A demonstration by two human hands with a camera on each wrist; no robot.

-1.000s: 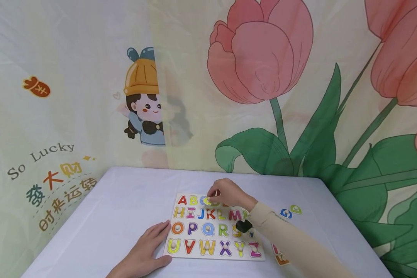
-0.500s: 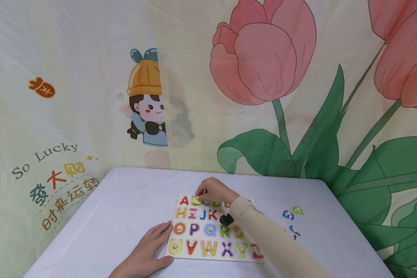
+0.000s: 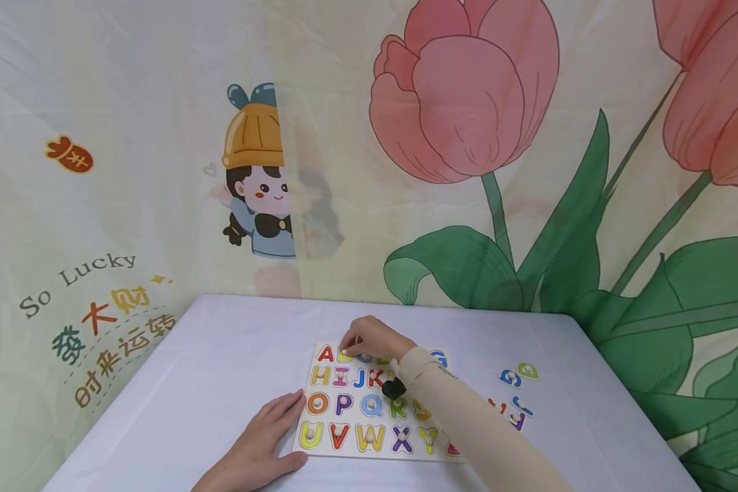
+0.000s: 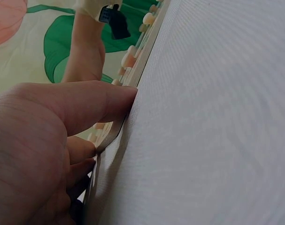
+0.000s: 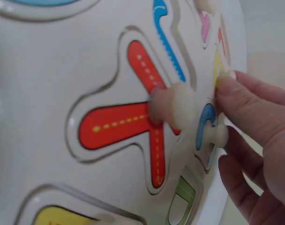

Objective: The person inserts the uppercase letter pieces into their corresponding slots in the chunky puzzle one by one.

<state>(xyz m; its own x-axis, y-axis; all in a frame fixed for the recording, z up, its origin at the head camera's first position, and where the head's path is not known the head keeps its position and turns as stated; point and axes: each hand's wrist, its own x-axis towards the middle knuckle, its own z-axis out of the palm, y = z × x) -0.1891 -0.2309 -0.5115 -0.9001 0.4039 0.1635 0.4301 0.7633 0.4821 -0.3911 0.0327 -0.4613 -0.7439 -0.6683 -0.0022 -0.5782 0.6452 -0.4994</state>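
A white alphabet puzzle board (image 3: pixel 378 456) lies on the table, its colored letters bearing round knobs. My right hand (image 3: pixel 378 338) reaches over the top row and pinches the knob of a yellow letter B piece (image 5: pixel 218 65) between thumb and index finger. That piece sits at the B spot, beside the red A (image 3: pixel 325 354); the fingers hide most of it. Close below the fingers, in the right wrist view, is a blue C piece (image 5: pixel 205 129). My left hand (image 3: pixel 255 441) rests at the board's left edge, fingers extended, the thumb (image 4: pixel 109 101) touching its rim.
Loose letter pieces lie right of the board: a blue G (image 3: pixel 509 378), a green D (image 3: pixel 527 371), a blue J (image 3: pixel 522 406) and a purple letter (image 3: pixel 517 421). My right forearm (image 3: pixel 467 417) covers the board's right side. A printed curtain (image 3: pixel 332 273) hangs behind the table.
My right hand has moved left along the top row, from over the C to the B spot, with the yellow piece in its fingers. My left hand stays at the board's edge.
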